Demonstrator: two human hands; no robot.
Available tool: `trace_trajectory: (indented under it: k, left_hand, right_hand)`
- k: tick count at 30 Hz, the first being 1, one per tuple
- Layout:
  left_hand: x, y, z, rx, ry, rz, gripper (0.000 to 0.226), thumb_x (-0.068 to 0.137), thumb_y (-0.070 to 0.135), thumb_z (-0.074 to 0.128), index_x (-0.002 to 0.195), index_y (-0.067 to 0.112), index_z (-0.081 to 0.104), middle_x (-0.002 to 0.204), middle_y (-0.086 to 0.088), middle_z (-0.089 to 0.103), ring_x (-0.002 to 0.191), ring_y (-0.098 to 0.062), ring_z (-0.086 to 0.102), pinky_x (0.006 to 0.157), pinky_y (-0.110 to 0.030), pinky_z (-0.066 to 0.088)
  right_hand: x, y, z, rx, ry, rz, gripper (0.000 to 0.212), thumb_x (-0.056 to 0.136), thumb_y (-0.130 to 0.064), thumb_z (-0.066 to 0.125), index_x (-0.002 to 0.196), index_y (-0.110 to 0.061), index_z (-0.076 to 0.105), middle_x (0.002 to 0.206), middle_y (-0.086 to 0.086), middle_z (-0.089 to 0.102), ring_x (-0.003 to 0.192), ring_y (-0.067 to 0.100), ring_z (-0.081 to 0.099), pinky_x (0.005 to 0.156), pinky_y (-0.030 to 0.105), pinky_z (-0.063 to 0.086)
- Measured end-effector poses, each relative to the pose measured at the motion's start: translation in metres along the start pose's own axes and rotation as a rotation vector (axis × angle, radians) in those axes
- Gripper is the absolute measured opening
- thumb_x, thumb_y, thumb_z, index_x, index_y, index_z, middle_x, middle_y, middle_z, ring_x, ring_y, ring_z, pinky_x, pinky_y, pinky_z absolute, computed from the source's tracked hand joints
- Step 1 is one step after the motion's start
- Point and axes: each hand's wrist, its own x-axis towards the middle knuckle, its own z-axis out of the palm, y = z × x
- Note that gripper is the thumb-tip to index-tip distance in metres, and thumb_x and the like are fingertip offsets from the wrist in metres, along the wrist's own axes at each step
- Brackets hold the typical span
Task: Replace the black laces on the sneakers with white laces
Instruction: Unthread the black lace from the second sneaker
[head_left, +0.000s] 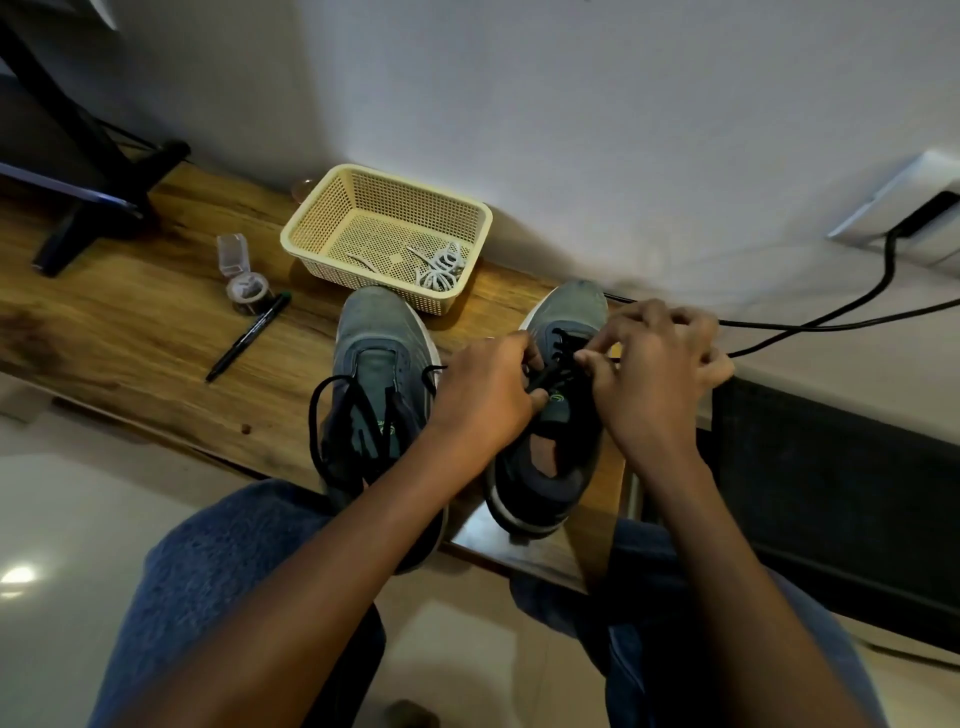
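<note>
Table: bearing everything across the middle of the frame, the wooden table (130, 322) keeping both shoes within reach just above the knees.
Basket: sitting at upper centre against the wall, the cream basket (332, 218) keeping the white laces (440, 270) bundled in its right corner, ready but not yet needed.
Left sneaker: standing at centre, toe pointing to the basket, the left sneaker (374, 332) showing bare lower eyelets, its black lace (332, 415) hanging slack over the tongue and heel, probably mostly unthreaded.
Right sneaker: lying right of centre, toe up-frame, the right sneaker (563, 312) presenting its lacing to both hands, black lace on the right sneaker (563, 345) sitting crossed in the eyelets.
Left hand: curling over the inner side, the left hand (488, 395) pinching a strand of that lace, apparently drawing it out.
Right hand: working from the outer side, the right hand (654, 364) pinching the lace near the eyelets with thumb and forefinger, other fingers bent, likely feeding slack.
Marker: lying idle at left, the black marker (249, 338) beside a tape roll (248, 291).
</note>
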Motion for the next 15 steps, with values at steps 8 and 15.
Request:
trace_trajectory:
  k: [8,15]
  left_hand:
    - [0.0003,-0.0030,-0.0011,-0.003,-0.013,-0.017,0.027,0.081,0.028,0.075,0.103,0.022,0.061,0.087,0.005,0.064,0.085,-0.014,0.061,0.075,-0.031,0.051]
    - [0.0014,-0.0021,0.0002,-0.007,-0.024,-0.014,0.029,0.079,0.029,0.076,0.104,0.022,0.062,0.085,0.006,0.064,0.085,-0.015,0.062,0.078,-0.034,0.052]
  right_hand:
    - [0.0020,0.0003,0.0022,-0.015,-0.273,-0.020,0.025,0.085,-0.037,0.068,0.107,-0.028,0.060,0.142,-0.001,0.035,0.134,0.029,0.020,0.104,0.050,0.023]
    - [0.0003,-0.0001,0.0057,-0.125,-0.241,-0.141,0.018,0.089,-0.032,0.064,0.103,-0.021,0.068,0.142,-0.001,0.041,0.135,0.030,0.018,0.104,0.049,0.024]
